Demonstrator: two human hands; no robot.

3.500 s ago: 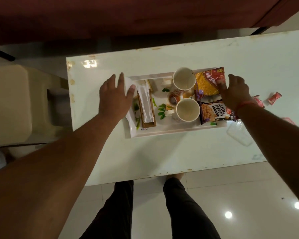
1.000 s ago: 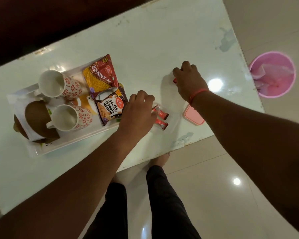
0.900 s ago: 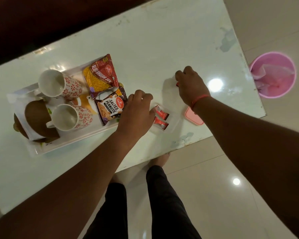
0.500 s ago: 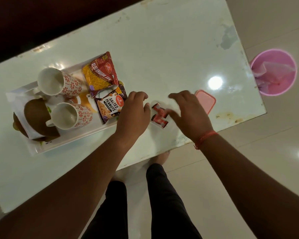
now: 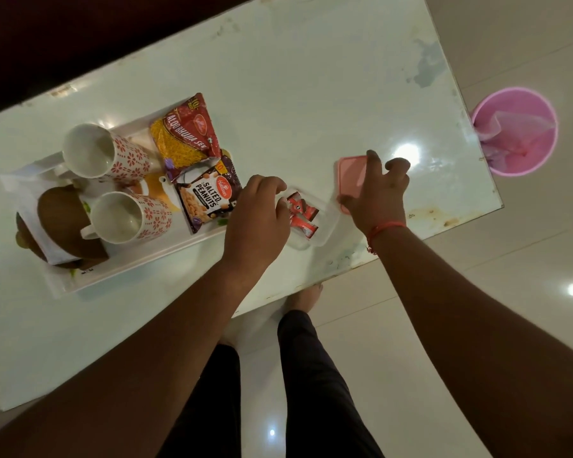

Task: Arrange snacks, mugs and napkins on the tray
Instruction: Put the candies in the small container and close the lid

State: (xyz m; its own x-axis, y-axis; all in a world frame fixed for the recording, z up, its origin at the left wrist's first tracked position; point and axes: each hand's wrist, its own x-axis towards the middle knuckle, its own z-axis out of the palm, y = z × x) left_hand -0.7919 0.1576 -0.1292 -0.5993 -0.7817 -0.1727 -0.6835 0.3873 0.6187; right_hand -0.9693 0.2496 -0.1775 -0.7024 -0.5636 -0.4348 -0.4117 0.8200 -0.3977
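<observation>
1. Two mugs, the far mug [image 5: 95, 150] and the near mug [image 5: 123, 218], lie on the white tray [image 5: 129, 262] at the left of the worktop [image 5: 311, 94], both white with a red flower pattern.
2. Beside the mugs on the tray are a bag of aloo bhujia sev [image 5: 186, 133] and a bag of salted peanuts [image 5: 209, 200], the first overlapping the second.
3. At the tray's left end a wooden holder [image 5: 67, 223] stands with a white napkin [image 5: 37, 223] wrapped round it.
4. Just right of the tray sits a clear container [image 5: 325, 226] holding small red sachets [image 5: 300, 214].
5. The left hand [image 5: 258, 219] rests on the container's near-left side, fingers curled over its rim; I cannot tell whether they pinch a sachet.
6. The right hand [image 5: 374, 196] grasps the pink lid [image 5: 349, 175] from above, just right of the container.
7. A pink bin [image 5: 523, 133] stands on the floor beyond the worktop's right end.
</observation>
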